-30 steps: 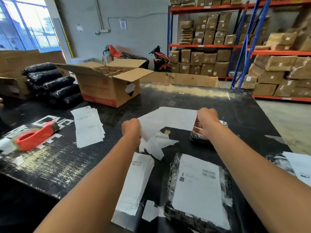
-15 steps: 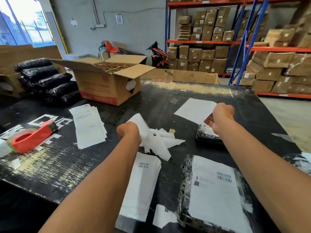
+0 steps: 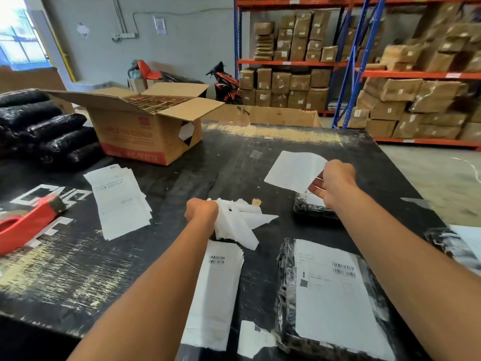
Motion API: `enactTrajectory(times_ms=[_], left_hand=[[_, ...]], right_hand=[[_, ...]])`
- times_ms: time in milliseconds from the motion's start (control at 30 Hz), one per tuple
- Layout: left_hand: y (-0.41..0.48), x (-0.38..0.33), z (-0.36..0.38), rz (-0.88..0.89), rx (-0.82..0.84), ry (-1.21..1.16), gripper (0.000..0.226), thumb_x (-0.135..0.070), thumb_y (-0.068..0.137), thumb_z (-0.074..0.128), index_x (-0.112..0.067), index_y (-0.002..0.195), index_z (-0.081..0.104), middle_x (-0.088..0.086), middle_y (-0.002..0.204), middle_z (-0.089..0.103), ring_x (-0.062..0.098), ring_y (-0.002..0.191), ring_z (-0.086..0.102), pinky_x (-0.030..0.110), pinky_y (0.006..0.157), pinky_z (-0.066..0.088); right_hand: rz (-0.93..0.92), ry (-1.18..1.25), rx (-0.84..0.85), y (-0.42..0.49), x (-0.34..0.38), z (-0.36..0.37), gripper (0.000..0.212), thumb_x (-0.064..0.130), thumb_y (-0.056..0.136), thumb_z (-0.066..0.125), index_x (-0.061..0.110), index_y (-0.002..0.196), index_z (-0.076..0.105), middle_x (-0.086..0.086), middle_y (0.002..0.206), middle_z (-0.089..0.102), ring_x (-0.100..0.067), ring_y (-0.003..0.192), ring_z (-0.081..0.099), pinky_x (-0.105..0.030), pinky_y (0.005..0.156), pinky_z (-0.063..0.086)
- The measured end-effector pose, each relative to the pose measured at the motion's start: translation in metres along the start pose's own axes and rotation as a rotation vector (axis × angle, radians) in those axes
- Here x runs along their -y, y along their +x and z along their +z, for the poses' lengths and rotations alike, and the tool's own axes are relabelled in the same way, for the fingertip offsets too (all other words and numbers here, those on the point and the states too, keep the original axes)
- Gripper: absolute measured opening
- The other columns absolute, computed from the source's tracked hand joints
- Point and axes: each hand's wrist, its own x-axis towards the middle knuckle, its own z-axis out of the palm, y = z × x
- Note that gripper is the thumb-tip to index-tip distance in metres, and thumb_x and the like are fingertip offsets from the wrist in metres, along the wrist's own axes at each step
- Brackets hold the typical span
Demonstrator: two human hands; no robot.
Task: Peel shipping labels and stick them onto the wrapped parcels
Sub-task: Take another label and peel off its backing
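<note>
My right hand [image 3: 331,185] pinches a peeled white label [image 3: 294,169] by its corner, held in the air above a small black wrapped parcel [image 3: 313,211]. My left hand [image 3: 201,212] grips a strip of white backing paper [image 3: 225,221], lowered onto a heap of backing scraps [image 3: 250,220]. A large black wrapped parcel [image 3: 285,295] with a label [image 3: 338,300] stuck on it lies near the front right. A stack of unpeeled labels [image 3: 216,290] lies under my left forearm; another stack [image 3: 119,199] lies to the left.
A red tape dispenser [image 3: 23,221] lies at the left edge of the black table [image 3: 229,157]. An open cardboard box [image 3: 148,121] and a pile of black wrapped rolls [image 3: 46,126] stand at the back left. Another wrapped parcel [image 3: 447,243] shows at the right edge.
The label and its backing have come apart: my right hand carried the label right and up over the small parcel, while my left hand brought the backing down to the scrap heap.
</note>
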Motion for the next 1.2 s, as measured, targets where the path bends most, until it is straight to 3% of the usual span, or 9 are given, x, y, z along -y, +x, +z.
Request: enactTrajectory(times_ms=[133, 200, 333, 467, 567, 700, 900, 1067, 1200], left_hand=[[-0.023, -0.017, -0.009, 0.031, -0.074, 0.099, 0.034, -0.016, 0.092, 0.059, -0.002, 0.123, 0.059, 0.02, 0.135, 0.048, 0.035, 0.116, 0.051, 0.041, 0.093, 0.046], [-0.029, -0.03, -0.004, 0.193, -0.071, 0.148, 0.032, -0.015, 0.09, 0.057, -0.003, 0.119, 0.063, 0.02, 0.129, 0.054, 0.033, 0.103, 0.056, 0.039, 0.082, 0.048], [-0.048, -0.063, 0.014, 0.251, 0.32, -0.089, 0.019, -0.02, 0.087, 0.061, -0.002, 0.092, 0.06, 0.011, 0.086, 0.067, 0.022, 0.069, 0.069, 0.027, 0.06, 0.055], [-0.076, -0.092, 0.029, 0.092, 0.718, -0.295, 0.051, -0.052, 0.094, 0.054, -0.005, 0.113, 0.052, 0.018, 0.109, 0.067, 0.03, 0.094, 0.07, 0.037, 0.083, 0.06], [-0.079, -0.103, 0.04, 0.037, 0.837, -0.409, 0.063, -0.057, 0.091, 0.057, -0.006, 0.126, 0.044, 0.021, 0.114, 0.063, 0.032, 0.1, 0.067, 0.043, 0.088, 0.057], [-0.088, -0.111, 0.059, 0.079, 0.829, -0.379, 0.044, -0.025, 0.091, 0.066, -0.006, 0.128, 0.049, 0.016, 0.101, 0.066, 0.027, 0.079, 0.068, 0.036, 0.068, 0.059], [-0.089, -0.099, 0.091, 0.254, 0.799, -0.282, 0.045, 0.005, 0.092, 0.044, -0.016, 0.131, 0.05, 0.008, 0.121, 0.063, 0.034, 0.105, 0.062, 0.047, 0.085, 0.054], [-0.085, -0.101, 0.103, 0.374, 0.958, -0.217, 0.05, 0.005, 0.091, 0.043, -0.023, 0.131, 0.051, 0.004, 0.128, 0.063, 0.029, 0.11, 0.062, 0.051, 0.095, 0.05], [-0.089, -0.115, 0.108, 0.397, 1.074, -0.267, 0.049, 0.007, 0.095, 0.042, -0.023, 0.133, 0.048, 0.002, 0.123, 0.063, 0.025, 0.107, 0.063, 0.044, 0.085, 0.053]], right_hand=[[-0.015, -0.032, -0.007, -0.002, 0.001, 0.002, 0.027, 0.005, 0.1, 0.036, 0.009, 0.122, 0.052, -0.01, 0.102, 0.064, -0.02, 0.08, 0.063, -0.029, 0.052, 0.053], [-0.041, -0.084, -0.014, -0.003, 0.002, 0.005, 0.023, 0.003, 0.099, 0.038, 0.005, 0.114, 0.056, -0.011, 0.095, 0.064, -0.02, 0.075, 0.061, -0.03, 0.055, 0.055], [-0.362, -0.406, -0.038, 0.0, -0.002, 0.012, 0.024, 0.003, 0.093, 0.034, -0.007, 0.085, 0.054, -0.026, 0.087, 0.06, -0.025, 0.071, 0.049, -0.043, 0.066, 0.055], [-0.707, -0.665, 0.055, -0.014, -0.011, 0.007, 0.022, 0.017, 0.103, 0.034, 0.012, 0.092, 0.052, 0.001, 0.081, 0.054, -0.02, 0.077, 0.05, -0.035, 0.065, 0.036], [-0.894, -0.776, 0.139, -0.022, -0.017, -0.004, 0.018, 0.022, 0.105, 0.037, 0.015, 0.098, 0.051, -0.001, 0.077, 0.058, -0.022, 0.071, 0.053, -0.039, 0.06, 0.037], [-1.032, -0.926, 0.239, -0.022, -0.033, -0.022, 0.013, 0.022, 0.104, 0.041, 0.018, 0.1, 0.053, 0.005, 0.076, 0.056, -0.023, 0.074, 0.051, -0.041, 0.064, 0.039], [-0.879, -0.981, 0.282, -0.018, -0.043, -0.053, 0.031, 0.024, 0.102, 0.04, 0.021, 0.116, 0.066, 0.004, 0.114, 0.069, -0.016, 0.109, 0.055, -0.035, 0.094, 0.044], [-0.638, -0.811, -0.126, 0.004, -0.008, -0.066, 0.025, 0.023, 0.1, 0.047, 0.012, 0.112, 0.067, -0.001, 0.108, 0.07, -0.021, 0.102, 0.062, -0.035, 0.084, 0.048], [-0.327, -0.579, 0.059, 0.034, 0.014, -0.069, 0.035, 0.033, 0.093, 0.064, 0.001, 0.104, 0.07, -0.005, 0.099, 0.071, -0.02, 0.09, 0.065, -0.044, 0.086, 0.055]])
